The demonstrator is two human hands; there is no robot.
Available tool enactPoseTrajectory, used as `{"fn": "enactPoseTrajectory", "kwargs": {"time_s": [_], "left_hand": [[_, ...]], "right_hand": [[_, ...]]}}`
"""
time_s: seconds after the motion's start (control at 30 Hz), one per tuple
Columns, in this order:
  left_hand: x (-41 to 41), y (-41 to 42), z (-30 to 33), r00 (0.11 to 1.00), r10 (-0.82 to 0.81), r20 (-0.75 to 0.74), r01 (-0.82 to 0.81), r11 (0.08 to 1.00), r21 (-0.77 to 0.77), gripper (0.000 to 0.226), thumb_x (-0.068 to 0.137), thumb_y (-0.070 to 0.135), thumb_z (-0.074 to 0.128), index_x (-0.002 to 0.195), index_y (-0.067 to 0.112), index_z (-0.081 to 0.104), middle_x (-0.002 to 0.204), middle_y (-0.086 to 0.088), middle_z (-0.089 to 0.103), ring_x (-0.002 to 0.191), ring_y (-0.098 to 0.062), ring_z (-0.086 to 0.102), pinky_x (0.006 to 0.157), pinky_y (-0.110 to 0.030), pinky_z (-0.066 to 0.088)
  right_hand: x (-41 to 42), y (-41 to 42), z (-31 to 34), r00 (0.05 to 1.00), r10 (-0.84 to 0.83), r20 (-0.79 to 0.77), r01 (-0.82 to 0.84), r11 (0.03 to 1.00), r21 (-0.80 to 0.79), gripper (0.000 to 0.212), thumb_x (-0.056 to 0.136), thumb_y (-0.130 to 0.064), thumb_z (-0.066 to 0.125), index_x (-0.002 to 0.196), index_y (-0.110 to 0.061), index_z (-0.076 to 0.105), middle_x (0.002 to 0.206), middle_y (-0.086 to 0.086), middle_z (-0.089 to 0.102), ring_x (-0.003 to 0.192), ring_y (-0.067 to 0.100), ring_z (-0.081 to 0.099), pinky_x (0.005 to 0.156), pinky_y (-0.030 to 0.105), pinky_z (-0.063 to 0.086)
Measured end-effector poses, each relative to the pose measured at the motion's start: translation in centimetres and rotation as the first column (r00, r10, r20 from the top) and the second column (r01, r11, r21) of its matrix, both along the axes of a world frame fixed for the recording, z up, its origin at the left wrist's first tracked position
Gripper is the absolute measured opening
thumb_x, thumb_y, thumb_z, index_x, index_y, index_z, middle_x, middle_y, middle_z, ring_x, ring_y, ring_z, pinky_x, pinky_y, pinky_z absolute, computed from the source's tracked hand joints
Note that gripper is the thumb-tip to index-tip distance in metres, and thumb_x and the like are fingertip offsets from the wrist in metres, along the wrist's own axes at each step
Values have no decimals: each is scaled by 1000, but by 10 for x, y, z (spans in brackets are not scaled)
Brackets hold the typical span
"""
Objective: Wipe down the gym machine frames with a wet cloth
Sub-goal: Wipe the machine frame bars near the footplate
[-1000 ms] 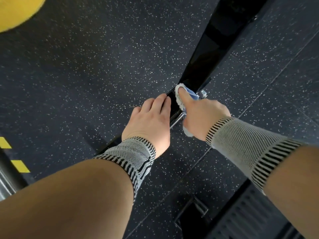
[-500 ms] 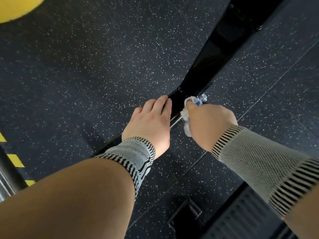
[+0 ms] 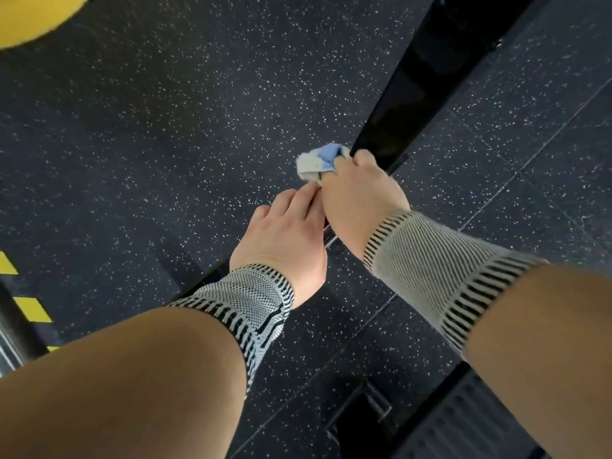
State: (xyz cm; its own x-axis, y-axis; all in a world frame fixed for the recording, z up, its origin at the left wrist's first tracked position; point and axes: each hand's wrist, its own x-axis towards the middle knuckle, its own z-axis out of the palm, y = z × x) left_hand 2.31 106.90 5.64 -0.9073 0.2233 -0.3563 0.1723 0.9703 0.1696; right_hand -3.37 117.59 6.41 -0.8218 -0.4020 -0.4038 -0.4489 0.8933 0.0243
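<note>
A glossy black frame bar (image 3: 420, 84) of the gym machine runs from the top right down to the middle of the head view. My right hand (image 3: 361, 200) grips a bunched blue and white cloth (image 3: 319, 162) at the bar's lower end, on its left side. My left hand (image 3: 281, 240) lies just below it, fingers curled over the frame and a thin metal rod (image 3: 329, 238). The frame under both hands is hidden. Both wrists wear grey and black knit bands.
Dark speckled rubber floor tiles (image 3: 165, 144) lie all around. A yellow round shape (image 3: 29, 18) fills the top left corner. A black post with yellow hazard stripes (image 3: 29, 309) stands at the left edge. More black machine parts (image 3: 447, 422) sit at the bottom right.
My right hand has carried the cloth from the right side of the bar across to its left side and spread it out more. My left hand has stayed in place.
</note>
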Motion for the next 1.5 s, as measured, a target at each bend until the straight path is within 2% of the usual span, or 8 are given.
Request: {"fn": "enactPoseTrajectory", "kwargs": {"time_s": [0.53,0.67,0.77,0.93,1.1,1.23,1.33,1.5], "left_hand": [[-1,1,-2,1000,-8,2,8,1000,-26,69,97,33,37,153,20,-2,159,9,0,144,-15,8,116,-37,17],[0,1,-2,1000,-6,1,6,1000,-25,69,97,33,36,153,18,-3,159,7,0,143,-17,10,115,-37,19],[-1,1,-1,1000,-16,22,16,1000,-23,71,97,36,36,152,18,-5,158,8,-4,143,-17,9,115,-38,19],[0,0,-4,1000,-17,-4,17,999,-33,68,98,30,35,152,18,-5,158,8,-4,143,-17,10,115,-37,19],[0,1,-7,1000,7,-18,-7,1000,-1,67,98,33,36,153,23,-2,159,11,1,144,-13,9,117,-37,17],[0,-1,-8,1000,-14,-28,13,1000,-22,67,98,36,35,153,21,1,159,9,2,144,-14,12,116,-38,19],[0,-1,-7,999,-28,-32,26,998,-51,68,97,35,35,153,18,1,159,7,2,143,-16,13,115,-38,22],[2,-1,-4,998,-51,-37,48,997,-66,69,95,35,39,152,15,6,158,5,4,141,-18,18,113,-40,25]], "right_hand": [[36,19,-2,994,-104,-20,102,992,-78,45,96,-15,40,139,-6,31,141,13,34,114,27,42,88,34,47],[57,34,4,940,-316,131,330,938,-105,21,97,-26,46,112,-13,54,94,0,54,80,15,49,67,25,47],[77,51,7,767,-542,342,614,775,-149,24,94,-34,52,77,-18,58,63,-5,55,52,8,49,43,20,38],[78,50,23,562,-729,390,787,328,-522,17,93,-19,55,100,-25,69,71,-19,60,53,0,54,46,15,46],[24,6,-3,936,-342,83,341,826,-448,46,97,-14,37,142,-20,34,128,-4,51,116,19,47,95,31,44],[25,6,-23,927,-375,25,364,880,-304,46,99,-20,33,144,-18,28,131,-2,52,122,22,41,98,28,37],[59,34,-9,808,-560,183,585,729,-355,34,99,-17,40,131,-23,49,101,-2,64,89,15,56,69,22,43],[89,65,-14,306,-832,463,852,22,-523,17,95,-11,49,100,-26,57,81,-11,61,62,1,52,51,15,39]]}}
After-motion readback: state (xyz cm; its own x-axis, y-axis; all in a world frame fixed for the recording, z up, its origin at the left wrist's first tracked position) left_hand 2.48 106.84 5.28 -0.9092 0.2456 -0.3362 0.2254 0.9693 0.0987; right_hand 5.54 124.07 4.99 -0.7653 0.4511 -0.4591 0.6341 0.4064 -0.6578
